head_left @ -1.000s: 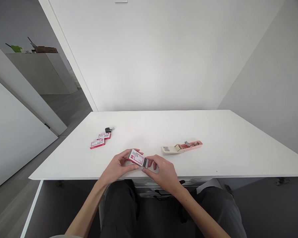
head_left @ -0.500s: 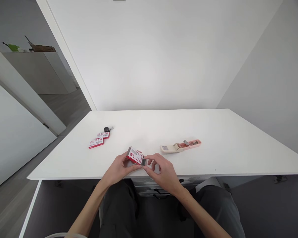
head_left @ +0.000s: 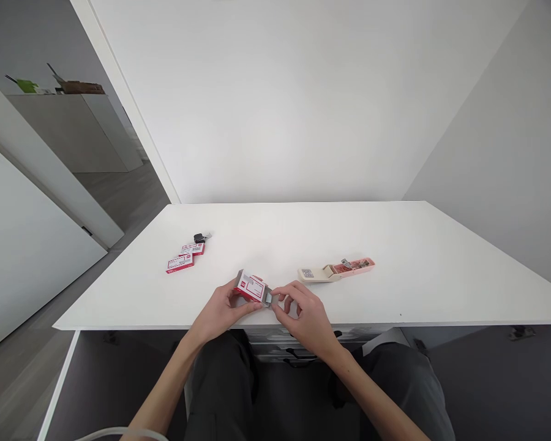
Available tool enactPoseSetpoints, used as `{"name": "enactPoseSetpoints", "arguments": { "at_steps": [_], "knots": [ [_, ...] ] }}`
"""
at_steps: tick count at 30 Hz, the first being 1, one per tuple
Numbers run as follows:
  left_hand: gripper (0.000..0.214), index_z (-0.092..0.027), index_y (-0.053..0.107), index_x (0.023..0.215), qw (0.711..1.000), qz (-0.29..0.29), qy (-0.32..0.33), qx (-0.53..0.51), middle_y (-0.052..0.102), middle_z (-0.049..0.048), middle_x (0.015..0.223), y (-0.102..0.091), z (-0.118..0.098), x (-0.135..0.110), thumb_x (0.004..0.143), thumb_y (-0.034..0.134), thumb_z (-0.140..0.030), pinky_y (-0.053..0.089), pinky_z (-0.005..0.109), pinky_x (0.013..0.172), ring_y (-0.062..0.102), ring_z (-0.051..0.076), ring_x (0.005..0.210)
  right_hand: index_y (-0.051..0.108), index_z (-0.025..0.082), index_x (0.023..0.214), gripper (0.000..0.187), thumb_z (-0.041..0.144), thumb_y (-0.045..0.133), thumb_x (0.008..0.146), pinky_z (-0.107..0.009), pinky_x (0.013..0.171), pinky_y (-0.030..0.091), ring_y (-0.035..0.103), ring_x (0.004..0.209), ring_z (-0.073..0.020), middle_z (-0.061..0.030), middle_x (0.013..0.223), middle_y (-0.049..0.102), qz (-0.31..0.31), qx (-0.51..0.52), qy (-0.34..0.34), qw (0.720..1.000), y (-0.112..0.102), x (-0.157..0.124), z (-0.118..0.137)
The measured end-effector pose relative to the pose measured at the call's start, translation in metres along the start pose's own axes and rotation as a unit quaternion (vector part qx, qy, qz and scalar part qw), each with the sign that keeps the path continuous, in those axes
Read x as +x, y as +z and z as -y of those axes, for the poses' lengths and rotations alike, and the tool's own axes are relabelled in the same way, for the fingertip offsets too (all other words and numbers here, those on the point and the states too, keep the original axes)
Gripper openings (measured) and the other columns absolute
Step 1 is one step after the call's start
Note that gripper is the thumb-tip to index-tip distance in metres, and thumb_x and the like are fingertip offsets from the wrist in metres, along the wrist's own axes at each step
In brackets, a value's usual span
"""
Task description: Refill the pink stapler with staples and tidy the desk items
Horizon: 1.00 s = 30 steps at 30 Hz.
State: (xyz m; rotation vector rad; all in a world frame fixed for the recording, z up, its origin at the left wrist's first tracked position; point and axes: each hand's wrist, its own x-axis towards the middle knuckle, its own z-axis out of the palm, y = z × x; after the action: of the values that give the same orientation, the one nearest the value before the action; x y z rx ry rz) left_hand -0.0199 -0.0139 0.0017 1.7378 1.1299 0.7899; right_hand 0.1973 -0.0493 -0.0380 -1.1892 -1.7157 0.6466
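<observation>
My left hand is closed around a small red-and-white cardboard box, held over the front part of the white table. The box tilts down to the right, and its grey end flaps stand out at both ends. My right hand pinches the flap at the box's right end with thumb and forefinger. Something pale shows in that opening, too small to name. To the right of the box lies a long, slim case, cream at one end and pink at the other, with small metallic pieces in its pink part.
At the table's left lie two flat red-and-white boxes, one partly touching the other. A small black object with a silvery part lies behind them. The white table's front edge runs above my legs, with drawers below.
My right fingertips have moved slightly right, away from the box, and the flap at that end now stands further out with the opening showing. My left hand keeps its hold.
</observation>
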Motion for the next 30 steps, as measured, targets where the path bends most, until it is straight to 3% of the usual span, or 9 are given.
{"name": "enactPoseSetpoints", "arguments": {
  "at_steps": [4,10,19,23,30],
  "knots": [
    [0.040,-0.021,0.072,0.113,1.000,0.010,-0.012,-0.003,0.076,0.0074,0.106,0.0001,-0.0028,-0.0007,0.082,0.080,-0.045,0.054,0.044,0.100,0.069,0.029,0.106,0.074,0.031,0.114,0.025,0.025,0.063,0.092,-0.026,0.064,0.048,0.058,0.064,-0.0127,-0.0003,0.087,0.059,0.008,-0.031,-0.012,0.999,-0.0002,-0.0001,-0.0005],
    [0.041,-0.022,0.073,0.113,1.000,0.023,-0.010,-0.006,0.076,0.0078,0.110,-0.0006,-0.0024,-0.0010,0.081,0.080,-0.047,0.055,0.043,0.097,0.070,0.029,0.104,0.076,0.032,0.108,0.019,0.026,0.065,0.093,-0.026,0.062,0.046,0.055,0.062,-0.0120,0.0008,0.086,0.057,0.022,-0.075,-0.010,0.997,-0.0003,0.0008,0.0006],
    [0.039,-0.021,0.069,0.108,0.999,-0.016,-0.022,0.018,0.076,0.0079,0.110,0.0010,0.0045,0.0017,0.083,0.077,-0.049,0.056,0.041,0.091,0.071,0.028,0.101,0.074,0.028,0.103,0.018,0.034,0.057,0.101,-0.027,0.063,0.050,0.061,0.070,-0.0147,-0.0022,0.090,0.060,-0.002,-0.007,0.003,1.000,-0.0011,-0.0004,-0.0040],
    [0.041,-0.021,0.069,0.114,1.000,-0.014,-0.020,0.011,0.076,0.0077,0.111,0.0009,0.0033,0.0011,0.084,0.077,-0.047,0.056,0.041,0.092,0.070,0.028,0.103,0.072,0.028,0.109,0.018,0.037,0.060,0.100,-0.028,0.062,0.049,0.061,0.067,-0.0140,-0.0014,0.091,0.061,0.003,0.006,0.016,1.000,-0.0020,0.0002,-0.0019],
    [0.036,-0.021,0.070,0.110,1.000,0.001,0.008,0.005,0.075,0.0071,0.111,0.0010,-0.0020,0.0003,0.084,0.077,-0.044,0.054,0.040,0.097,0.068,0.028,0.107,0.072,0.027,0.102,0.013,0.032,0.060,0.098,-0.028,0.063,0.047,0.062,0.065,-0.0135,0.0001,0.088,0.061,0.007,-0.006,0.026,1.000,-0.0011,0.0013,-0.0005]
  ]
}}
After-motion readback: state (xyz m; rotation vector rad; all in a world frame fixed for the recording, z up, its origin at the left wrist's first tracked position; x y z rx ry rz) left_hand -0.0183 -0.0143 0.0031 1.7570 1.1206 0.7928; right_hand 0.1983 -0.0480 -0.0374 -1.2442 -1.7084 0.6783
